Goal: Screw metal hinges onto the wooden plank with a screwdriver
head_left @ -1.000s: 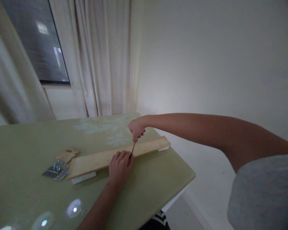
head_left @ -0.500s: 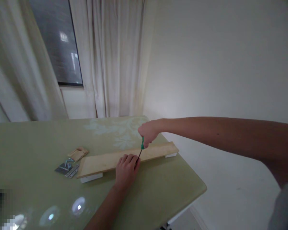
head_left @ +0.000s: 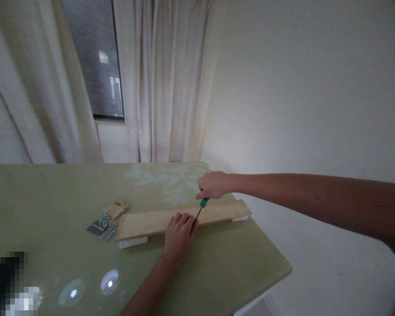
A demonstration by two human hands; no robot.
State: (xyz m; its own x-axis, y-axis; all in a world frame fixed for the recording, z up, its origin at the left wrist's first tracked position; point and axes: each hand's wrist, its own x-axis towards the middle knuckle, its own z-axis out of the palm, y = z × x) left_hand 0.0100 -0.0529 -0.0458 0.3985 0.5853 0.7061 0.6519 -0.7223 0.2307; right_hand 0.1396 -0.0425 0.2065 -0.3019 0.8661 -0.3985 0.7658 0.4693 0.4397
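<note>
A green-handled screwdriver (head_left: 204,202) is in my right hand (head_left: 213,185), the fingers closed round the top of its handle. Its shaft slants down and left to the front edge of a long pale wooden board (head_left: 140,223). My left hand (head_left: 180,232) grips that front edge near the board's middle, fingers curled over the top. The shaft's tip ends beside the left thumb and forefinger, and what it touches is hidden there. The board lies raised on a white block (head_left: 133,242) at its left end and another white block (head_left: 240,218) at its right.
Left of the board are a small wooden piece (head_left: 116,209), several metal bolts or screws (head_left: 102,222), a dark flat piece (head_left: 96,228) and metal strips (head_left: 108,231). The green table's (head_left: 250,259) right edge runs near the wall. Curtains (head_left: 171,87) hang behind.
The view has shifted slightly left. My right hand has turned about the screwdriver, whose handle now leans further right. My left hand stays at the same place on the board.
</note>
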